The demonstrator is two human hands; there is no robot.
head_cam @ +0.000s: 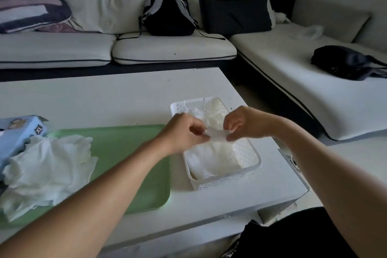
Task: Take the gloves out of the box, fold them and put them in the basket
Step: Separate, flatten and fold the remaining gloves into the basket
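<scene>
Two hands, left hand (184, 132), right hand (245, 123), pinching glove (216, 133) above basket (254, 154)

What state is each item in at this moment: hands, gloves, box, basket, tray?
Left hand: pinching the folded glove.
Right hand: pinching the same glove.
Folded glove: held above the basket.
Basket: on the table, holding gloves.
Glove box: open, gloves spilling out.
Loose gloves: unfolded pile on the tray.
Green tray: flat on the table.
</scene>
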